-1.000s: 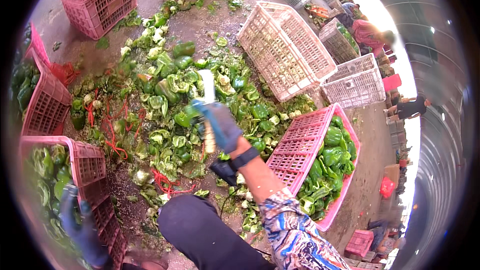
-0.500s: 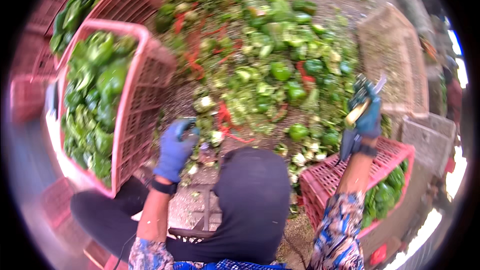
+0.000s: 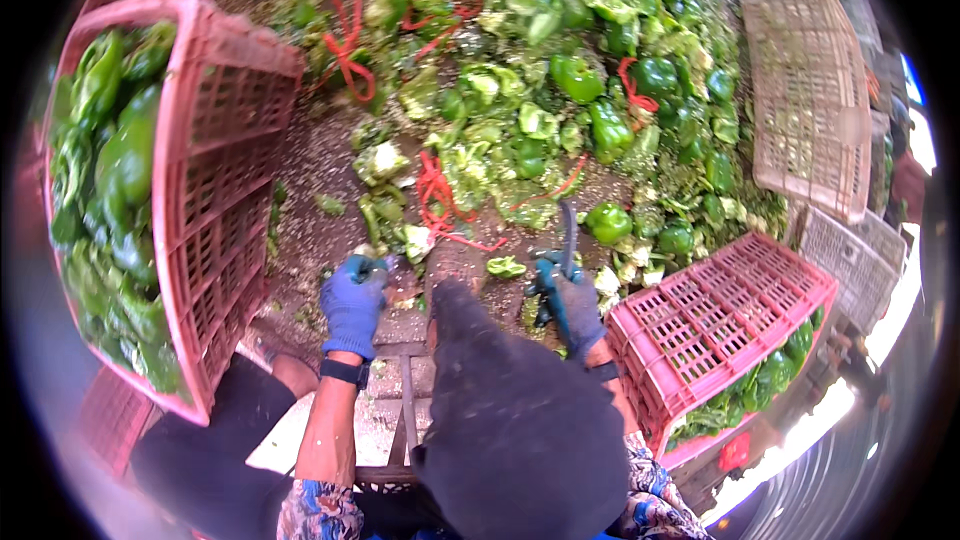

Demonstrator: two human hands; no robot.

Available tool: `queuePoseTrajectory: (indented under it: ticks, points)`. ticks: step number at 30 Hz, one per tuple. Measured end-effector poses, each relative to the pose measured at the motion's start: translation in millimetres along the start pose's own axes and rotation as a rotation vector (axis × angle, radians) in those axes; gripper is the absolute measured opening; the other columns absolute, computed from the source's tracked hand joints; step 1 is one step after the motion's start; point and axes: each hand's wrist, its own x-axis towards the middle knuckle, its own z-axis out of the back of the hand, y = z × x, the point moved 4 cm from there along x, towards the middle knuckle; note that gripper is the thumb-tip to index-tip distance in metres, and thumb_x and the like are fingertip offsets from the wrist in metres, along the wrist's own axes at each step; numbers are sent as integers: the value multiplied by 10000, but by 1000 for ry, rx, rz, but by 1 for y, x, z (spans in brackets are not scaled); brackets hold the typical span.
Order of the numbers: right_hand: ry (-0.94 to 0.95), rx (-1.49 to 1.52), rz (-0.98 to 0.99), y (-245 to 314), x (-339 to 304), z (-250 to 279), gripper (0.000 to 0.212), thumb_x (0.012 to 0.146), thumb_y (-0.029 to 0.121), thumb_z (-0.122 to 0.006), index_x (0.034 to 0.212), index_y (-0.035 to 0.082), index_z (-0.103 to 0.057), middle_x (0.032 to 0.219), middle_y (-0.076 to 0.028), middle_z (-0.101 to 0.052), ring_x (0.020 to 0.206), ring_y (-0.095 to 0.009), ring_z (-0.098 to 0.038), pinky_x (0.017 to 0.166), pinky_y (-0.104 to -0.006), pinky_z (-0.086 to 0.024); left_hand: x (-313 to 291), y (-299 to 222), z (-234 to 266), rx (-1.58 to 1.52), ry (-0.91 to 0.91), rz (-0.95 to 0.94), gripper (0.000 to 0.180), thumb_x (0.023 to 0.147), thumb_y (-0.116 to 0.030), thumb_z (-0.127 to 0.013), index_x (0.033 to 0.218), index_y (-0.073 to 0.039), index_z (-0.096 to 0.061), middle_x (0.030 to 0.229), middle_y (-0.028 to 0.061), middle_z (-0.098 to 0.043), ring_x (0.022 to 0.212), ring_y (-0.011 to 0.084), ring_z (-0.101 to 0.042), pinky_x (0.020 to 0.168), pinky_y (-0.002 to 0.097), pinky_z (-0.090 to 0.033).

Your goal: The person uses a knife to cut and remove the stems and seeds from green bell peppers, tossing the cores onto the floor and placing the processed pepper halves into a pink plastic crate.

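Observation:
My right hand (image 3: 572, 312), in a blue and dark teal glove, is closed around a knife (image 3: 569, 235) with its narrow blade pointing away from me. Its handle is hidden in the glove. My left hand (image 3: 352, 308), also gloved, has its fingers curled in near the front of the heap; whether anything is inside them cannot be made out. A small cut green piece (image 3: 507, 266) shows between the hands. Ahead of them spreads a heap of green bell peppers (image 3: 576, 78), trimmings and seeds. A tangle of red string (image 3: 432, 185) lies beyond my left hand.
A tilted pink crate (image 3: 225, 190) full of green peppers stands at left. Close by my right arm, another pink crate (image 3: 720, 315) lies tipped, with peppers inside. Farther right are a pale crate (image 3: 808, 105) and a greyish crate (image 3: 853, 258). My dark-covered knee (image 3: 490, 380) rises centrally.
My right hand has swung from the pale crate to the middle, knife still in it. A pale yellowish piece seen there no longer shows. My left hand stays near its place, fingers curled tighter.

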Motion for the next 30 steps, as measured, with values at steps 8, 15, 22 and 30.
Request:
queuePoseTrajectory:
  ticks: [8, 15, 22, 30]
  points:
    - [-155, 107, 167, 52, 34, -17, 402, 998, 242, -778, 1299, -15, -711, 810, -60, -732, 528, -95, -604, 441, -268, -465, 30, -48, -7, -242, 95, -22, 174, 1012, -204, -765, 1085, -47, -778, 850, -24, -693, 674, 56, -557, 573, 246, -446]
    - [-183, -317, 147, 76, 93, -33, 330, 910, 243, -841, 1146, 22, -775, 762, -73, -722, 644, -142, -654, 606, -358, -552, 44, -118, -51, -203, 176, -208, 324, 952, -164, -784, 1236, -10, -761, 974, 80, -782, 849, 128, -714, 805, 318, -595]
    - [-151, 51, 172, 46, 106, -43, 344, 894, 243, -885, 1134, 33, -757, 849, -53, -763, 663, -101, -636, 581, -310, -529, 41, -153, -81, -415, 343, 94, 354, 989, -86, -746, 1324, 25, -721, 1158, 82, -767, 1004, 128, -703, 912, 297, -580]
    - [91, 199, 278, 55, 16, -18, 371, 935, 229, -864, 1169, -25, -730, 890, -42, -764, 678, -88, -685, 527, -261, -533, 37, -172, -51, -696, 393, 104, 392, 986, -77, -753, 1364, 19, -704, 1222, 103, -771, 1100, 163, -720, 982, 311, -583]
